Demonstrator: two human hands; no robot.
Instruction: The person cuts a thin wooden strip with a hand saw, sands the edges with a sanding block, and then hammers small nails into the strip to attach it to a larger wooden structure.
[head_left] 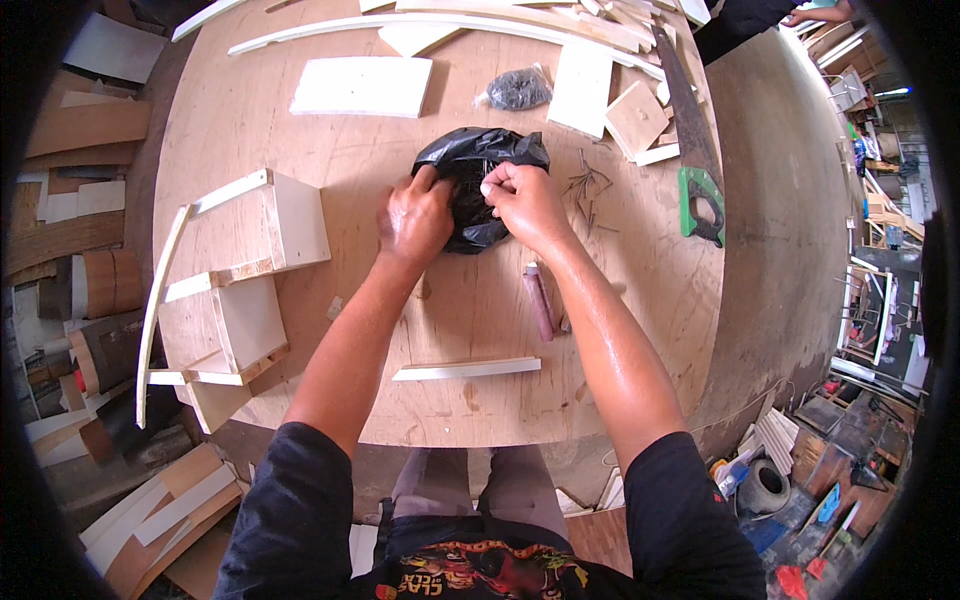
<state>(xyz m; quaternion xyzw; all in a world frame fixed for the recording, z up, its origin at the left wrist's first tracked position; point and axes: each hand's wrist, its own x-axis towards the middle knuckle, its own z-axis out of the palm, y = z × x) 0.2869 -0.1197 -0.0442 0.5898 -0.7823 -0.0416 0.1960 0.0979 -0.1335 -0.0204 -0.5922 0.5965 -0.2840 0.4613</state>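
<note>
A black plastic bag (480, 142) lies with its mouth spread on the wooden table. My left hand (415, 215) has its fingers curled over the bag's left rim and grips it. Above the bag's right side, my right hand (525, 203) is closed in a pinch. What sits between its fingertips is too small to make out. Thin shiny bits show inside the bag, but most of its contents are hidden. Several loose nails (584, 188) are scattered just right of that hand. Nearer to me, a reddish-brown cylindrical tool handle (538, 302) lies beside my right forearm.
A small wooden frame with white panels (300, 222) stands at the left. A green-handled saw (700, 205) lies along the right edge. Further back are a white board (362, 87), a small clear bag of dark pieces (518, 89) and wood strips. One white strip (467, 370) lies close to me.
</note>
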